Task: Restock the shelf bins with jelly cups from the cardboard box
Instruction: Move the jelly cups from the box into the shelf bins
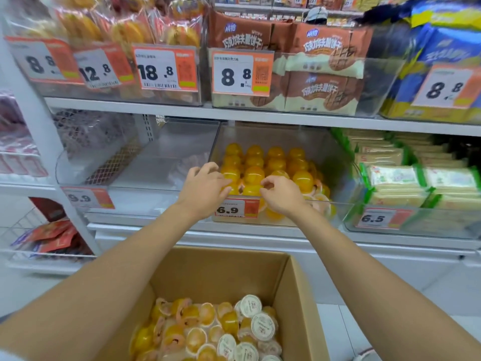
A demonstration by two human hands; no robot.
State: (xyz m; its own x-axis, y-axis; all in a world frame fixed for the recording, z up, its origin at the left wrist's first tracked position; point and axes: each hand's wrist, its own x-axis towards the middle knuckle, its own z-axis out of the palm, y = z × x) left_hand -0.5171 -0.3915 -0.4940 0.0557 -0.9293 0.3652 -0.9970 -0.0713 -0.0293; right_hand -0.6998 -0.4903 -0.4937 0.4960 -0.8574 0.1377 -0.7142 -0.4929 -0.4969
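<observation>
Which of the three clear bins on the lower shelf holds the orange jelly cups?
The middle bin with the 6.9 tag, where the left hand and right hand reach. The left bin looks nearly bare; the right bin holds green-edged packs.

I'm looking into a shop aisle, a grocery or snack store by every sign. White metal shelving [286, 117] runs across my view in tiers, lined with clear plastic bins [166, 152]. The bin fronts carry orange-and-white price labels: an 18.8 tag [166, 70] at eleven o'clock, an 8.8 tag [242, 74] at twelve, a 6.9 tag [236, 208] at centre, a 6.5 tag [382, 218] at three. The goods are sealed retail packs in multiples — bagged bread [179, 35] at eleven, brown biscuit bags [325, 45] at one, green-trimmed packs [400, 178] at three, jelly cups [276, 165] in rows at centre. At six o'clock, an open cardboard box [302, 295] holds more cups, loose.
</observation>
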